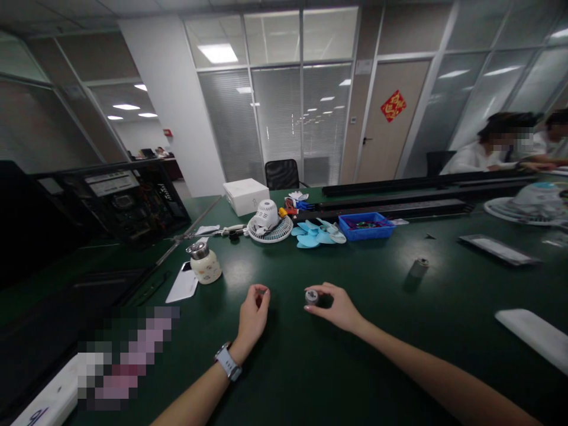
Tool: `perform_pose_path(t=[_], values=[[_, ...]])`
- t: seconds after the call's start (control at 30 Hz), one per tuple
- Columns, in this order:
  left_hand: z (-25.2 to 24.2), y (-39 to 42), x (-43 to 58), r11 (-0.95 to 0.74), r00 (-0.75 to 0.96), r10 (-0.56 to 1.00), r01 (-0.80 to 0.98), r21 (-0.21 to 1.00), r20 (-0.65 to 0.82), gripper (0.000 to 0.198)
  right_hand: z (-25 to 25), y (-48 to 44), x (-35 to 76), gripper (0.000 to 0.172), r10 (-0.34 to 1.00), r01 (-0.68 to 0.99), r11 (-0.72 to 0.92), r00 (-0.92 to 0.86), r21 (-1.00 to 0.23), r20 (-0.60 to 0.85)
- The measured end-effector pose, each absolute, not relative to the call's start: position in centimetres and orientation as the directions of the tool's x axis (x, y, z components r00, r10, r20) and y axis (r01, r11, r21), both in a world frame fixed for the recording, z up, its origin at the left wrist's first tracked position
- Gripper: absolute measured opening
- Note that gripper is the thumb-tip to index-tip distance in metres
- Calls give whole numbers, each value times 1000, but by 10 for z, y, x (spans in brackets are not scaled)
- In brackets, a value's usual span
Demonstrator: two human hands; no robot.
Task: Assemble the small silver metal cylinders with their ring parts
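Note:
Between the thumb and fingers of my right hand (338, 306) is a small silvery cylinder that looks like a small electric motor (312, 296), its round end facing up. The motor is at or just above the green tabletop; the exact gap cannot be made out. To the left, my left hand (254, 316) is curled, thumb close to the fingertips, and whatever may be inside is hidden. A watch (228, 361) is on the left wrist. Farther right, a second metal cylinder (419, 267) of similar look stands on the table.
Behind the hands are light-blue fan blades (317, 232), a white fan housing (268, 228), a blue bin (367, 227) with small parts and a white box (247, 196). A jar-like bottle (204, 264) stands left beside a phone (182, 285). People (481, 148) sit at far right.

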State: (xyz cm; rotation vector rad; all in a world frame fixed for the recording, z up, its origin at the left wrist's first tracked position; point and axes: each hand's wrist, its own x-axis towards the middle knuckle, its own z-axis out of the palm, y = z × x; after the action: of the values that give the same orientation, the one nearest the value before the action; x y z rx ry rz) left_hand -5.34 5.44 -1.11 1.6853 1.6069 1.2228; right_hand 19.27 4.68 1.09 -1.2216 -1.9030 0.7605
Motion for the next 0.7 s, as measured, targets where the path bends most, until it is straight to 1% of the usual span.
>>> perform_pose_path(t=[0.1, 0.17, 0.27, 0.33, 0.4, 0.6, 0.7], values=[[-9, 53, -52, -187, -99, 958, 500, 845, 271, 28, 4, 50, 192, 41, 932, 471, 348, -270, -810, 243], [-6, 51, -47, -236, -69, 947, 513, 825, 314, 29, 2, 50, 194, 46, 933, 450, 339, -269, -826, 237], [4, 47, -31, -376, 49, 905, 559, 739, 424, 31, 2, 49, 195, 58, 927, 436, 354, -283, -828, 247], [11, 45, -18, -443, 147, 883, 574, 688, 446, 31, 1, 49, 195, 61, 920, 430, 370, -296, -824, 258], [16, 44, -5, -462, 199, 879, 582, 669, 434, 31, -1, 50, 194, 60, 917, 423, 378, -296, -824, 268], [22, 51, 17, -458, 247, 886, 594, 662, 391, 23, -6, 53, 194, 53, 905, 417, 409, -297, -812, 303], [27, 54, 18, -479, 248, 874, 587, 653, 418, 21, -8, 53, 194, 52, 905, 422, 410, -297, -808, 304]])
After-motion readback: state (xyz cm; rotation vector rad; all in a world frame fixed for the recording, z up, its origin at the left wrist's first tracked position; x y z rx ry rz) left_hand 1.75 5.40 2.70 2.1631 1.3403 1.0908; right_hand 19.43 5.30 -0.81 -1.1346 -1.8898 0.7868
